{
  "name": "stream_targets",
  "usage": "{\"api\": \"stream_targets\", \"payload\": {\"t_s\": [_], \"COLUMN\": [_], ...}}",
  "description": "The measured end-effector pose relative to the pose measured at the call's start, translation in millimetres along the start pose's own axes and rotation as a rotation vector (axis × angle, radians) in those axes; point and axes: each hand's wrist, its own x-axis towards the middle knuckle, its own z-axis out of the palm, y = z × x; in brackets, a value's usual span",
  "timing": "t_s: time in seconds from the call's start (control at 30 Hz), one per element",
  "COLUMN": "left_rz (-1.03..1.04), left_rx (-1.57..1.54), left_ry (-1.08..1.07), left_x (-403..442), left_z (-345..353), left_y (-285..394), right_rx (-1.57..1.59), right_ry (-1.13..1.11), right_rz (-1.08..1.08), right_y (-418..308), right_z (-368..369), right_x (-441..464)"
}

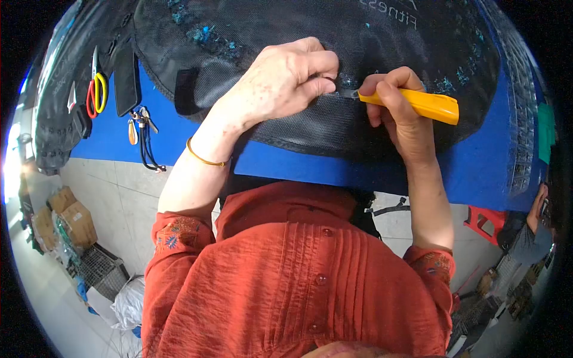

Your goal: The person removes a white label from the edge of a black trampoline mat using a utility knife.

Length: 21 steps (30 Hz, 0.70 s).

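A black mesh fabric piece (286, 134) with "Fitness" lettering lies across the blue tabletop. My right hand (401, 110) is closed around a yellow utility knife (427, 105), its blade pointing left, at the fabric. Close to the blade tip, my left hand (286, 77) presses on the fabric with curled fingers, thumb and forefinger pinched together. What the pinch holds, if anything, is hidden. Blue thread scraps (206, 37) are scattered on the fabric at upper left, and more thread scraps (459, 77) lie at right.
Left of the fabric are scissors (96, 89) with red and yellow handles, a black phone-like rectangle (126, 80) and keys (143, 119) on a black cord. Cardboard boxes (77, 224) and a wire crate (104, 271) stand on the floor at left. A red stool (484, 224) is at right.
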Motion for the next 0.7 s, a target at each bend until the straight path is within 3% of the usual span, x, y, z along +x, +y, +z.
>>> {"api": "stream_targets", "payload": {"t_s": [0.27,0.7], "left_rz": [-0.109,-0.107], "left_rx": [-0.023,-0.031], "left_ry": [-0.053,-0.052], "left_x": [2.7,2.9], "left_z": [-0.4,-0.1], "left_y": [-6.3,-8.5], "right_rx": [0.115,0.052], "right_ry": [-0.027,-0.086], "right_rz": [-0.004,0.018], "right_y": [-2.9,-2.5], "right_z": [0.2,9.6], "right_x": [-4.2,2.6]}}
